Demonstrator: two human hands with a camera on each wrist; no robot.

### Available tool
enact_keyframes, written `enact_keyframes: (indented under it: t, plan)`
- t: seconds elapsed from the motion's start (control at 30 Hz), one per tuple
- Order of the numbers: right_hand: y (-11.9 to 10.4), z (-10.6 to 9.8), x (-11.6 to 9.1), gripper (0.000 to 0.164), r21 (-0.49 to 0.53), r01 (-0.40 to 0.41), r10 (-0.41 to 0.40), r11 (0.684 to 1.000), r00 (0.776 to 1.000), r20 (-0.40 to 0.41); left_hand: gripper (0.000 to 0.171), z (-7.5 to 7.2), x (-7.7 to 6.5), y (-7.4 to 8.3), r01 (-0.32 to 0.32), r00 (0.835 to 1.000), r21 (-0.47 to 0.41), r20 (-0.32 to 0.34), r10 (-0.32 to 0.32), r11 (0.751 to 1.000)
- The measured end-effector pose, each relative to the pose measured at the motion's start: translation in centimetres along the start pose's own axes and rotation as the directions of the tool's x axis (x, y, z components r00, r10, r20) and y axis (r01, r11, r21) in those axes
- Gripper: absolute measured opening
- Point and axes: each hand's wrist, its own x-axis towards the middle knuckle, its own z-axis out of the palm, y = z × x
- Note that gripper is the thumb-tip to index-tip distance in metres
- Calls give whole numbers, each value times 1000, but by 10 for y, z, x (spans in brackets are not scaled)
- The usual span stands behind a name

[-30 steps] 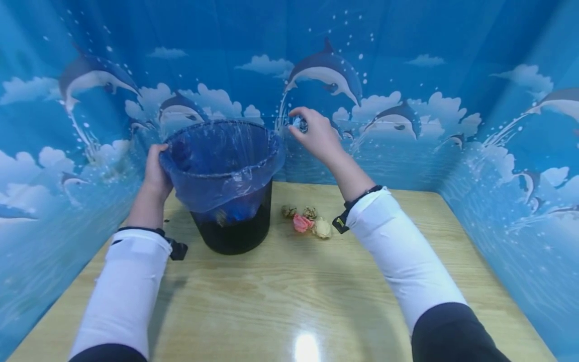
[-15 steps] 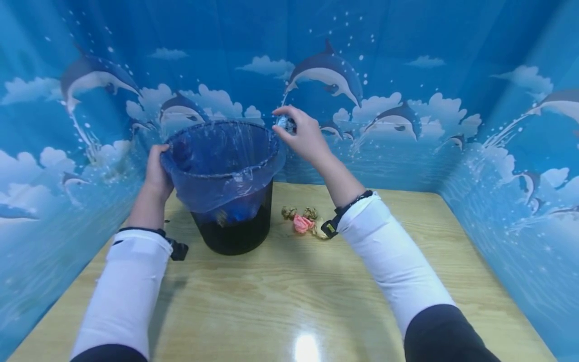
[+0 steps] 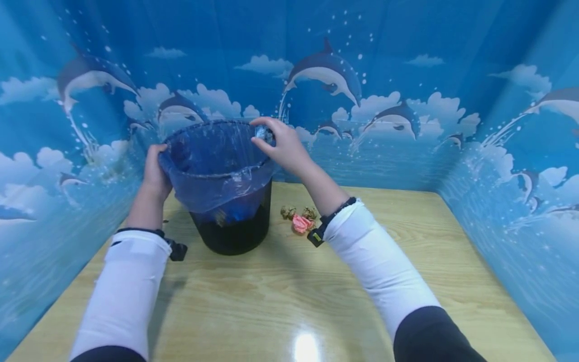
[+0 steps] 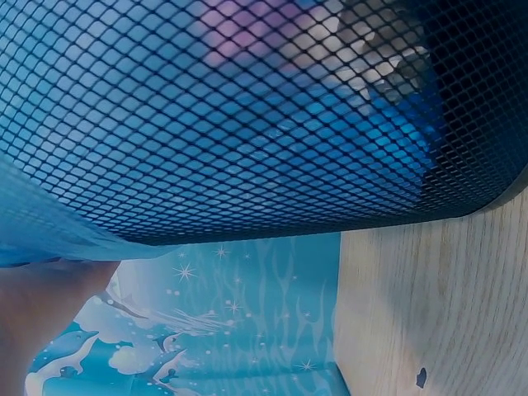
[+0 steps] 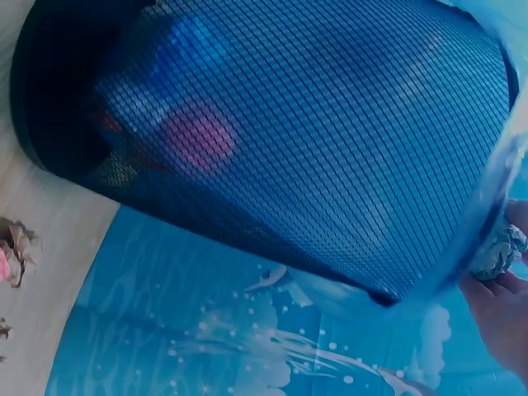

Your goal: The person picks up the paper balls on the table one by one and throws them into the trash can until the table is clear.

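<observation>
A black mesh wastebasket [image 3: 232,236] stands upright on the table, lined with a translucent blue bin bag [image 3: 212,193] folded over its rim. My left hand [image 3: 156,173] holds the rim at the left side, thumb on top; its other fingers are hidden. Over the right part of the rim, my right hand [image 3: 289,148] pinches a crumpled silvery-blue paper ball [image 3: 264,133] between thumb and fingers. The right wrist view shows this crumpled ball [image 5: 498,252] close beside the bag's edge. Through the mesh, the left wrist view shows pink and pale crumpled pieces [image 4: 363,49] inside.
Right of the wastebasket lie a crumpled pink ball [image 3: 302,223] and two brownish ones [image 3: 288,212] on the wooden table [image 3: 253,301]. My right wrist covers the spot beside them. A blue dolphin-print curtain [image 3: 384,151] closes off the back and sides.
My right hand has moved left and slightly down with the paper ball, from beside the wastebasket to over its right rim. My left hand has stayed on the rim.
</observation>
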Motion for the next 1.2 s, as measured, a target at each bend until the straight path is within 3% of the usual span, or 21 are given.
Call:
enact_keyframes:
  t: [0.47,0.73,0.93,1.2]
  plan:
    - [-11,10,2,38,-11,6,-5,1000,998,68,91,-1,-2,2,-31,1000,-2,-6,31,1000]
    - [-10,9,4,61,-88,-7,26,996,977,213,93,-5,-5,2,-35,999,-12,-29,35,999]
    - [-5,5,1,66,-138,-50,81,989,969,232,93,-6,-3,3,-49,999,-14,-21,48,999]
    - [6,-6,-8,65,-136,-71,96,988,977,189,93,-9,-3,2,-41,999,-20,-12,41,999]
